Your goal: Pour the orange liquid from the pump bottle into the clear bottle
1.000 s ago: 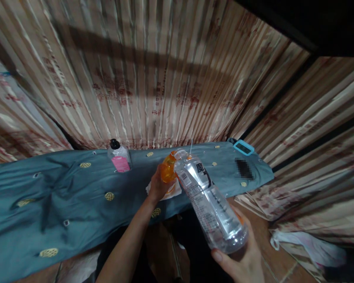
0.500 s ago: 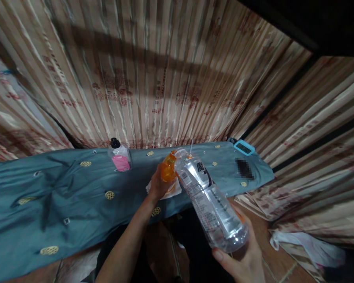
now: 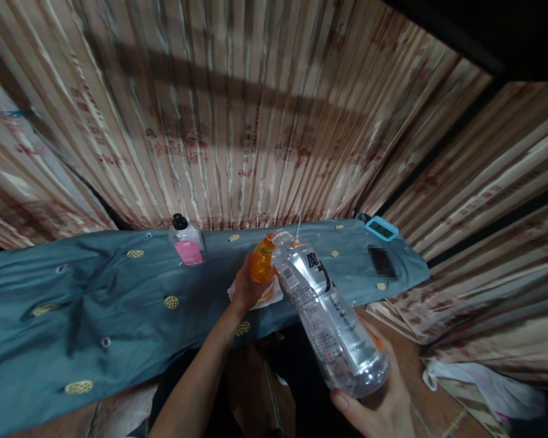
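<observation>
Head view: the right hand grips the base of a clear plastic bottle, tilted so its neck meets an orange container — held by the left hand over the blue-covered table.

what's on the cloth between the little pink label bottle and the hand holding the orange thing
In the head view, only bare blue cloth with a few yellow motifs lies between the pink-label bottle and the left hand gripping the orange container.
</observation>
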Demonstrator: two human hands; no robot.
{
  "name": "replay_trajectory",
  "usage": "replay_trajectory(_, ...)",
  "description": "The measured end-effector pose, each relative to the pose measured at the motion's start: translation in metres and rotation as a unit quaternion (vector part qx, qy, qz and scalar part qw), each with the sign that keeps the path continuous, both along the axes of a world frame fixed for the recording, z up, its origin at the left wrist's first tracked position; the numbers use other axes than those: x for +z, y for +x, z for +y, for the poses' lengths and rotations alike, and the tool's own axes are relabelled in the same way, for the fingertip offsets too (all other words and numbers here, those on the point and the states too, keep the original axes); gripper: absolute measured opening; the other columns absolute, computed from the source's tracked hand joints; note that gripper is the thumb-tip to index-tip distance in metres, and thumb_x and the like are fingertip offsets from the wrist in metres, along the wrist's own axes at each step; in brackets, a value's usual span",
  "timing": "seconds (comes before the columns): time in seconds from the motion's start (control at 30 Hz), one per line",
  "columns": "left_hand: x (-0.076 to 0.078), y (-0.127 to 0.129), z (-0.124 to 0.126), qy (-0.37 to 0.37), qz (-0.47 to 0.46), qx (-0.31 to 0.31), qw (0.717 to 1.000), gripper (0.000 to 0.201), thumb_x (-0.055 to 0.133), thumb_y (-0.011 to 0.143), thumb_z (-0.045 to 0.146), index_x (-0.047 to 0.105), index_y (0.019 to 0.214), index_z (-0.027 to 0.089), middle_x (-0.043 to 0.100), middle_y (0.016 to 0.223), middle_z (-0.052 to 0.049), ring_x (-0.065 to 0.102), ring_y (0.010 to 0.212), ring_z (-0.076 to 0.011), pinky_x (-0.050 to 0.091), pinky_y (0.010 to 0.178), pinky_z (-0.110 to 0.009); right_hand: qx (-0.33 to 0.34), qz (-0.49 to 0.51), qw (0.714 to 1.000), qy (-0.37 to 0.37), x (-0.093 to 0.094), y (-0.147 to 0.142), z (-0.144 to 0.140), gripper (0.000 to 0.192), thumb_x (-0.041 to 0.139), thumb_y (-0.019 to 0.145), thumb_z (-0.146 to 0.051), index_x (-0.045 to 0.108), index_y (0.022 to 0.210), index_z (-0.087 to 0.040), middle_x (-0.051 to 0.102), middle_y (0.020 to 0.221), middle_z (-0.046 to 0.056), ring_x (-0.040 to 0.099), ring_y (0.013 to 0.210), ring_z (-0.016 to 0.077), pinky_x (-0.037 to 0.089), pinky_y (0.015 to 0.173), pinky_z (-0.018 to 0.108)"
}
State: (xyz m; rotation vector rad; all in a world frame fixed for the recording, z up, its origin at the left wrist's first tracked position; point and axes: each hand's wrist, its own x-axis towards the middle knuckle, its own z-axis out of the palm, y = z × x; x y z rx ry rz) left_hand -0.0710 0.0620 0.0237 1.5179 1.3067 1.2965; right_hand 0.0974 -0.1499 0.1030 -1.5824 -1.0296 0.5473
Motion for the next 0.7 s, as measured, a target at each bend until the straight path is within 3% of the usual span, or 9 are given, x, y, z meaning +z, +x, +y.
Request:
replay_trajectory(0.33, -0.0024, -0.0003, 0.0004, 0.015, -0.023, -0.01, 1.0, 0.057, 0.083, 0.06, 0.022, 0.056, 0.111, 0.024, 0.071, 0.102, -0.001, 0.07, 0.091, -0.0229, 0.056, 0.083, -0.036, 0.027, 0.001, 0.999, 0.023, -0.0009, 0.0019, 0.0, 0.089, 0.08, 0.062, -0.065, 0.049, 0.133, -0.022, 0.066, 0.129, 0.01, 0.066, 0.116, 0.0312, 0.05, 0.095, 0.036)
replay_trajectory(0.57, -0.0004, 0.0008, -0.0004, 0.007, -0.026, -0.005, 1.0, 0.057, 0.082, 0.059, 0.021, 0.055, 0.109, 0.024, 0.071, 0.099, -0.001, 0.07, 0.09, -0.0239, 0.056, 0.083, -0.038, 0.002, -0.006, 1.0, 0.007, 0.0011, -0.0005, 0.0004, 0.094, 0.08, 0.059, -0.069, 0.048, 0.133, -0.02, 0.06, 0.134, 0.015, 0.06, 0.123, 0.037, 0.043, 0.103, 0.045)
replay_trajectory(0.7, 0.0013, 0.0007, -0.0007, 0.009, -0.031, -0.009, 0.999, 0.058, 0.082, 0.06, 0.022, 0.056, 0.11, 0.024, 0.071, 0.1, 0.0, 0.07, 0.09, -0.0229, 0.057, 0.082, -0.036, -0.002, 0.004, 1.0, 0.008, 0.0034, -0.0031, 0.0004, 0.093, 0.08, 0.058, -0.069, 0.05, 0.131, -0.021, 0.064, 0.13, 0.013, 0.063, 0.119, 0.0342, 0.048, 0.098, 0.041)
